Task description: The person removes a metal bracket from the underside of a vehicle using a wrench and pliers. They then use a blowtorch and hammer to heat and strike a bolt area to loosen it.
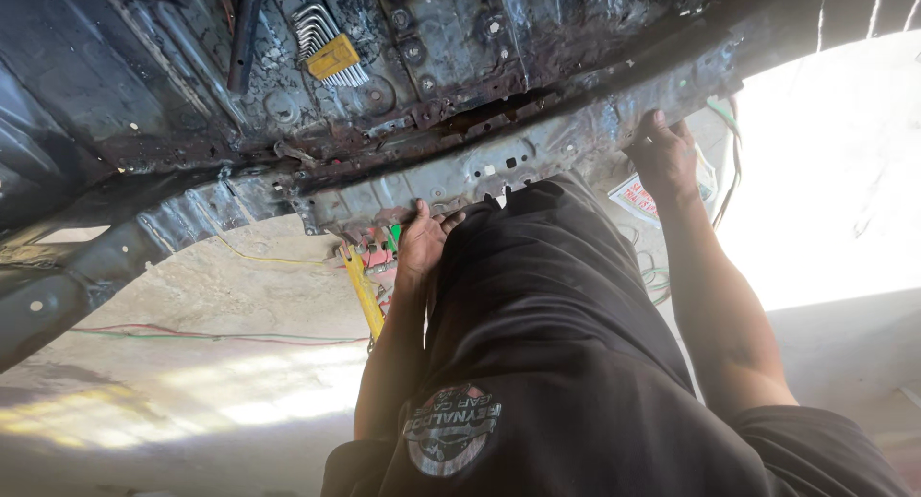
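Looking left first: a stripped, rusty metal floor panel [173,123] fills the upper frame, dark and scabbed with corrosion. A set of hex keys in a yellow holder [331,48] lies on it, well apart from either hand. Below the panel, thin yellow, red and green wires [211,336] trail loose over the pale concrete floor [192,401]. A pressed steel sill rail [537,147] runs diagonally across the middle, from lower left up to the right, along the panel's near edge. Left hand [422,240]: fingers curled up onto the rail's lower lip, closed on its edge, thumb side toward the dark shirt [547,363]; just beside it hang a yellow strip and red and green clips [376,262]. Right hand [664,153]: further up the same rail, fingers hooked over its top edge, knuckles toward the camera; how firmly it clamps, cannot tell. A white label with red print [633,195] and more wires [729,132] sit just behind that wrist. Risks, as judged: bare skin on rusted, jagged sheet edge could cut if either grip slides; flaking metal may give under load; loose wires near the right wrist could snag; the hex keys could slide off if the shell is jolted.
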Demonstrator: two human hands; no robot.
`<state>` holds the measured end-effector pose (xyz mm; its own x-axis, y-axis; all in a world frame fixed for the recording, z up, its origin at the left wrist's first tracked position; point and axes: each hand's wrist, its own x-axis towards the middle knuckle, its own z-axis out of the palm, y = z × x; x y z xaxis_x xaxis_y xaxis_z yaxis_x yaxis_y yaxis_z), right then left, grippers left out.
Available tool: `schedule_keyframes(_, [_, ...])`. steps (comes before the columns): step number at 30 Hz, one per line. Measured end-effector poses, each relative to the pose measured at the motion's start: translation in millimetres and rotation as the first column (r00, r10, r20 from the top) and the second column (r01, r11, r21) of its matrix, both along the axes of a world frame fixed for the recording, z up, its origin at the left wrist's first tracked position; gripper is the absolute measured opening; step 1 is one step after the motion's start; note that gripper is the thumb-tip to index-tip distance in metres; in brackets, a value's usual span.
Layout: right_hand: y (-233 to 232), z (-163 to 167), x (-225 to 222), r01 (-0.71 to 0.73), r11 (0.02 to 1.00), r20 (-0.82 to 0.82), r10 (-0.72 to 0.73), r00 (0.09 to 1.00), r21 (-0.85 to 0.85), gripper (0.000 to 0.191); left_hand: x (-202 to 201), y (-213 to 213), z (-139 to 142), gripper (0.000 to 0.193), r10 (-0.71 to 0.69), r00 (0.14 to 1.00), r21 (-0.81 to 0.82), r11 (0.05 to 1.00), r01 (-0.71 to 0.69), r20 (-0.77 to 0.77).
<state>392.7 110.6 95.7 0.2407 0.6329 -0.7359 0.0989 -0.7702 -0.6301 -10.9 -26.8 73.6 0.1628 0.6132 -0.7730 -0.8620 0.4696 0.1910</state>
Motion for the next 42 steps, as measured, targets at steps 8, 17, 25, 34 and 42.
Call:
schedule_keyframes(8, [-22, -53, 7, 0.509, 0.852, -0.418, -0.51, 0.752, -0.123, 0.026, -16, -8, -2, 0.032, -0.062, 0.996, -0.064, 0.996, 0.058, -0.06])
schedule_keyframes(17, [-11, -47, 11, 0.364, 0.924, -0.38, -0.381, 0.843, -0.118, 0.027, -15, -14, -18, 0.022, -0.069, 0.995, -0.035, 0.997, 0.066, -0.072])
schedule_keyframes(25, [-2, -37, 3, 0.386, 0.918, -0.361, -0.392, 0.846, -0.092, 0.02, -17, -4, -21, 0.029, -0.115, 0.991, -0.084, 0.99, 0.109, -0.062])
schedule_keyframes(34, [-13, -67, 18, 0.077, 0.997, 0.079, -0.076, 0.994, -0.003, 0.024, 4, 15, -15, 0.04, 0.024, 0.998, -0.008, 1.0, -0.023, 0.066])
schedule_keyframes(42, [11, -85, -2, -0.344, 0.938, 0.195, 0.345, 0.918, -0.044, 0.023, -11, 44, 23, 0.021, 0.147, 0.989, -0.039, 0.988, -0.148, -0.014])
